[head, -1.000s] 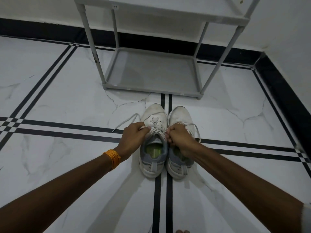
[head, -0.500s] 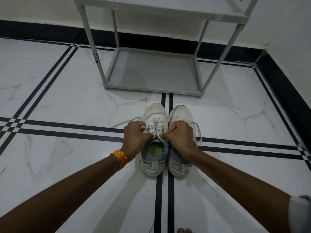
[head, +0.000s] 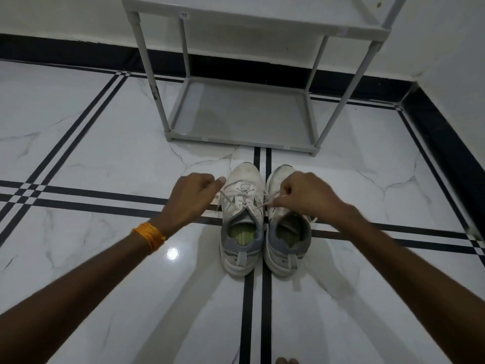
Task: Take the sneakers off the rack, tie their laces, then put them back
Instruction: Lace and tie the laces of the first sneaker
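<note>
Two white sneakers (head: 265,219) side by side on the floor (head: 91,153), in the middle of the frame, toes toward the grey rack (head: 244,111) at the top. Tying step under way, on the left-side sneaker. Left hand (head: 191,198) closed around one end of the lace (head: 236,198), out to the left. Right hand (head: 307,195) pinching the other end over the second shoe. Ends held apart, lace tight. No bow yet. Next, probably: cross, loop, pull snug. Rack bottom shelf bare, waiting.
</note>
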Demonstrator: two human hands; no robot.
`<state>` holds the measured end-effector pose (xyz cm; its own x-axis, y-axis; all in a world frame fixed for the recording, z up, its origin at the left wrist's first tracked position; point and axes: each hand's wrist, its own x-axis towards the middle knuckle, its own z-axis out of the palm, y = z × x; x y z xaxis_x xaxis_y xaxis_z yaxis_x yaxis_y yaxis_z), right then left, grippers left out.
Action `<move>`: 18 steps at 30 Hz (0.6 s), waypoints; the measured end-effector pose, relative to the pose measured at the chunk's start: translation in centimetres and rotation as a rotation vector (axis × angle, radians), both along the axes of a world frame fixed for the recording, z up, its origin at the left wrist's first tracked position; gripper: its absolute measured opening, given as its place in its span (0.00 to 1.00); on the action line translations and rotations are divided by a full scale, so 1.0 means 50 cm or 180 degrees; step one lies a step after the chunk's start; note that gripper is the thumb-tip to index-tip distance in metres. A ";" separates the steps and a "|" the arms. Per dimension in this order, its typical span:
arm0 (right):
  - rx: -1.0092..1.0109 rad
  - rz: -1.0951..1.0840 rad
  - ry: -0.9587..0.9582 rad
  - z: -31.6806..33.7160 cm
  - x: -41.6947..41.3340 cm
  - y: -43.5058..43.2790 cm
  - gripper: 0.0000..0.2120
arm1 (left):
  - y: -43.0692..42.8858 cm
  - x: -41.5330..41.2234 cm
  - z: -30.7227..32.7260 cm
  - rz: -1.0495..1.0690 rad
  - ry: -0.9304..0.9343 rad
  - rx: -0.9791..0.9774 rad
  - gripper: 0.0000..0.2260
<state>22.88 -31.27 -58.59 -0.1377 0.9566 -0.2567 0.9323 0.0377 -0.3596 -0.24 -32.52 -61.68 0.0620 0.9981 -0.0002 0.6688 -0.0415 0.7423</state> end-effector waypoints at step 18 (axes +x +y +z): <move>0.1967 0.0345 0.0842 0.191 -0.033 0.077 0.11 | 0.112 0.100 0.188 -0.1365 0.1536 0.0864 0.17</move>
